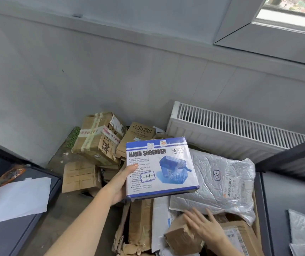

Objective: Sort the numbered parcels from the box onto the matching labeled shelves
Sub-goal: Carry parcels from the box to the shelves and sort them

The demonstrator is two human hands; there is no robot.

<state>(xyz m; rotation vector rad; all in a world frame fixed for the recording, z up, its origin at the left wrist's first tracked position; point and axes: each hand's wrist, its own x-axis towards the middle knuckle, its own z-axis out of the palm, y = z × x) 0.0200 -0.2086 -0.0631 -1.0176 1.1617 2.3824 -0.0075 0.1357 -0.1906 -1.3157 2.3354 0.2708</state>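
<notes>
PROGRESS: early, box [256, 209] at 5 o'clock still full | LEFT: my left hand [119, 183] grips the blue shredder parcel [161, 167] marked 11, lifted at centre, not shelved | RIGHT: my right hand [202, 225] lies flat-fingered on a brown parcel [182, 237] | NEXT: silver parcel [216, 183] marked 40 waits at 3 o'clock.

Soft, even daylight, cool grey in tone, entering from the window [293, 8] at upper right, far above the fingertips. Moderately bright overall; no hard shadows, only faint shading under the blue-and-white box [161, 168] and beneath the right hand [206, 225]. Mild sheen on the crinkled silver mailer [221, 182], just beyond the right fingertips. Large print on the box sharp beside the left thumb [132, 168]; small print soft. Strong wide-angle bowing of wall ledge [111, 32] and radiator [240, 130] toward the frame edges. Slight smearing at corners.
</notes>
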